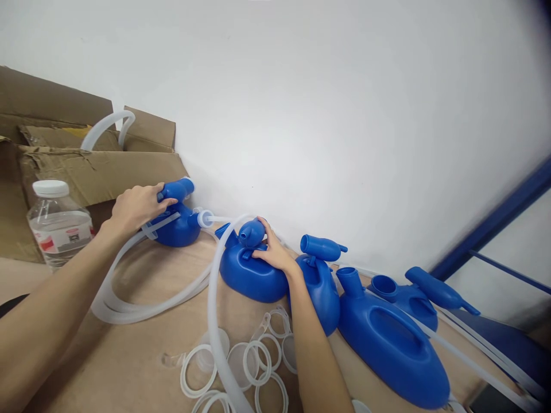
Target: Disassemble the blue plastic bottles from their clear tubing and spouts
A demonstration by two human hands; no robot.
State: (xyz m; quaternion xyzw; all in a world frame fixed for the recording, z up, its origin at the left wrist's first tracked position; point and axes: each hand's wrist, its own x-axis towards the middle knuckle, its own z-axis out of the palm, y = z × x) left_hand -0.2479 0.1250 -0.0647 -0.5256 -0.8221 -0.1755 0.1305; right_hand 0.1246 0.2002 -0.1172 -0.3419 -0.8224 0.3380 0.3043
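Observation:
My left hand (140,207) is closed around a blue funnel-shaped spout piece (183,188) above a blue plastic urinal bottle (178,229). A white ring cap (205,218) with a clear hose sits at that bottle's neck. My right hand (275,252) grips a second blue spout piece (253,233), narrow end towards me, between thumb and fingers. Under it a second urinal bottle (249,278) lies on the table, its neck pointing left. A translucent hose (215,310) arches in front of this bottle.
More blue bottles (387,344) and spout pieces (322,246) line the wall to the right. White rings (198,371) and clear discs lie in front. A water bottle (60,229) and an open cardboard box (103,172) stand at left. Coiled hose (129,312) lies on the table (142,367).

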